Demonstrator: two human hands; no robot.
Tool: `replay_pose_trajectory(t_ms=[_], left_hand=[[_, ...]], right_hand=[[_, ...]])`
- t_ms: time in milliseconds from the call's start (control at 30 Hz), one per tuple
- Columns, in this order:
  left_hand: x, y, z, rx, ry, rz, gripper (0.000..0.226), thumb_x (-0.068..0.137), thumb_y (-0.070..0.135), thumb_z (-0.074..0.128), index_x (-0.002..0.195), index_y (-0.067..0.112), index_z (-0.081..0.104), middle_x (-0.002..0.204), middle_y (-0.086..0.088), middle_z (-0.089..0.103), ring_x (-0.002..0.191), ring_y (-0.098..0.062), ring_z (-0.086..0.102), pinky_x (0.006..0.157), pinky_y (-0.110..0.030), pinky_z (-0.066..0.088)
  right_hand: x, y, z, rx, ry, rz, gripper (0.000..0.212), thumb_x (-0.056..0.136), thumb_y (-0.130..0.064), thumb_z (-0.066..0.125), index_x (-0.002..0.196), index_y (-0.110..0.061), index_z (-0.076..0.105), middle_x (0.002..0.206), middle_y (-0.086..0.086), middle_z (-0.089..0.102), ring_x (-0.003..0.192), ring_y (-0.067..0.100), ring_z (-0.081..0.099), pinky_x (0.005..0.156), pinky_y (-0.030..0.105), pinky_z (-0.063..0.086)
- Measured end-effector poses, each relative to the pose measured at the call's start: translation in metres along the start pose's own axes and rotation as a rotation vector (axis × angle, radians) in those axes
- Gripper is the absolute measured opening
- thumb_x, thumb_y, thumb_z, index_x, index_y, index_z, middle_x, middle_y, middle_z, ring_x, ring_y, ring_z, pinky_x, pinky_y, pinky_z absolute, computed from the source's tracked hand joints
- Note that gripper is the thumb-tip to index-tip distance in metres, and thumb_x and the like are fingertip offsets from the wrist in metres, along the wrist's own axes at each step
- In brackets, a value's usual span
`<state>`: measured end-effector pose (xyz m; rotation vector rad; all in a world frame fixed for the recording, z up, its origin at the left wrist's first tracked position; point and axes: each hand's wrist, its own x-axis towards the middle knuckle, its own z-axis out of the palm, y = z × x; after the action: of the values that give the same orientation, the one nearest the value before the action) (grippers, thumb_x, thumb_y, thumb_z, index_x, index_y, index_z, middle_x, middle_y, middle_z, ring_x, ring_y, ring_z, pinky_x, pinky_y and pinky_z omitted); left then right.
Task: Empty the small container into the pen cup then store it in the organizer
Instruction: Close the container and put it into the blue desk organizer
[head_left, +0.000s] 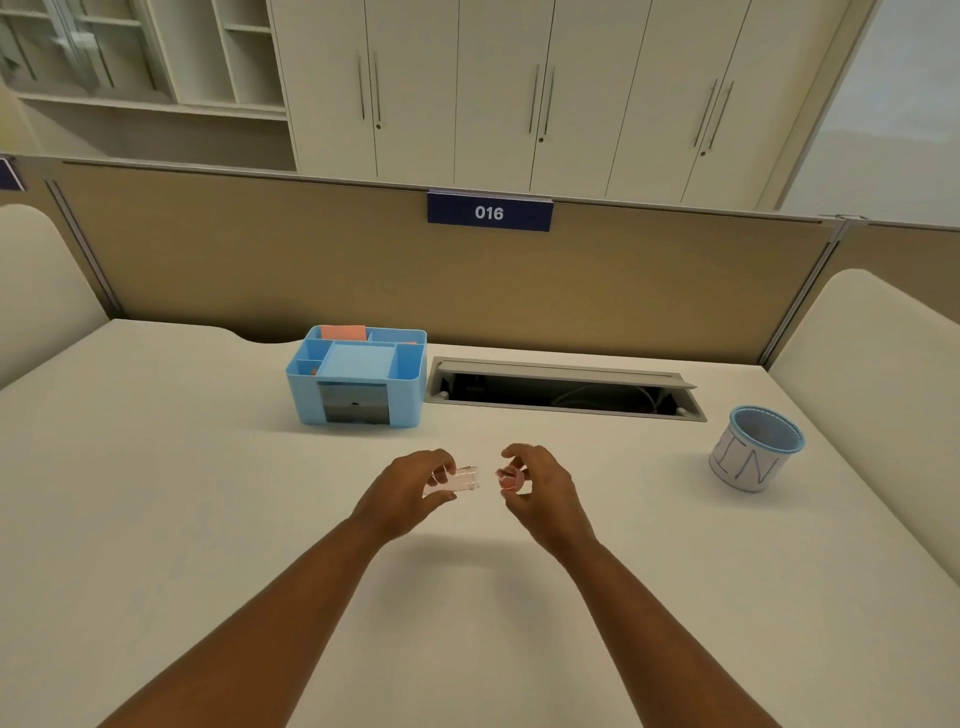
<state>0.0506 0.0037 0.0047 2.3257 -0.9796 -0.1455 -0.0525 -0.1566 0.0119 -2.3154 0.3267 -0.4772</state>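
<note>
My left hand (415, 486) grips a small clear pinkish container (460, 479), lying on its side with its open mouth pointing right. A short gap away, my right hand (540, 483) pinches its pink lid (510, 478). Both hands hover above the middle of the desk. The pen cup (756, 449), white with a blue rim and letters drawn on its side, stands at the right of the desk. A light blue organizer (358, 376) with several compartments and a grey front drawer sits behind my hands, slightly left. What is inside the container cannot be made out.
An open cable tray (563, 389) is sunk into the desk beside the organizer. A tan partition (363, 270) with a "016" label runs along the back edge. Cream chair backs rise at the left (36, 280) and right (872, 353) sides.
</note>
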Motion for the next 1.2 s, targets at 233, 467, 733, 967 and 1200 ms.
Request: replay_pose_trajectory(t_ms=[233, 467, 733, 967, 1200], left_hand=[[0.006, 0.005, 0.003, -0.005, -0.025, 0.015, 0.032, 0.079, 0.025, 0.067, 0.109, 0.021, 0.056, 0.116, -0.009, 0.064, 0.091, -0.015, 0.057, 0.073, -0.018, 0.047], [0.009, 0.011, 0.001, -0.012, -0.033, 0.038, 0.03, 0.079, 0.024, 0.067, 0.107, 0.018, 0.057, 0.109, -0.009, 0.066, 0.081, -0.011, 0.053, 0.073, -0.021, 0.044], [0.01, 0.016, -0.005, -0.026, -0.034, 0.061, 0.031, 0.078, 0.021, 0.069, 0.107, 0.017, 0.059, 0.108, -0.009, 0.067, 0.084, -0.012, 0.054, 0.073, -0.024, 0.046], [0.006, 0.02, -0.008, -0.088, -0.054, 0.039, 0.032, 0.075, 0.021, 0.071, 0.106, 0.016, 0.061, 0.108, -0.009, 0.069, 0.084, -0.011, 0.057, 0.069, -0.014, 0.044], [0.004, 0.024, -0.014, -0.151, -0.033, 0.013, 0.033, 0.071, 0.018, 0.074, 0.103, 0.013, 0.065, 0.104, -0.012, 0.07, 0.082, -0.012, 0.057, 0.065, -0.011, 0.043]], right_hand=[[-0.001, -0.01, 0.0, -0.124, -0.007, -0.087, 0.017, 0.081, -0.007, 0.062, 0.098, -0.009, 0.06, 0.103, 0.011, 0.063, 0.085, 0.02, 0.058, 0.078, 0.034, 0.057], [-0.003, -0.008, -0.006, -0.18, -0.065, -0.188, 0.023, 0.082, -0.007, 0.061, 0.105, -0.009, 0.06, 0.109, 0.012, 0.061, 0.088, 0.024, 0.059, 0.079, 0.036, 0.056], [0.002, -0.008, -0.008, 0.096, -0.034, -0.018, 0.025, 0.069, -0.007, 0.076, 0.088, -0.014, 0.061, 0.093, 0.006, 0.067, 0.081, 0.013, 0.061, 0.068, 0.021, 0.056], [0.003, -0.009, -0.012, 0.334, -0.037, 0.082, 0.029, 0.066, -0.009, 0.078, 0.094, -0.012, 0.071, 0.098, 0.008, 0.072, 0.078, 0.006, 0.065, 0.07, 0.005, 0.05], [0.0, -0.014, -0.011, 0.417, -0.018, 0.101, 0.03, 0.066, -0.007, 0.078, 0.094, -0.011, 0.071, 0.095, 0.005, 0.071, 0.081, 0.009, 0.066, 0.074, 0.012, 0.052]])
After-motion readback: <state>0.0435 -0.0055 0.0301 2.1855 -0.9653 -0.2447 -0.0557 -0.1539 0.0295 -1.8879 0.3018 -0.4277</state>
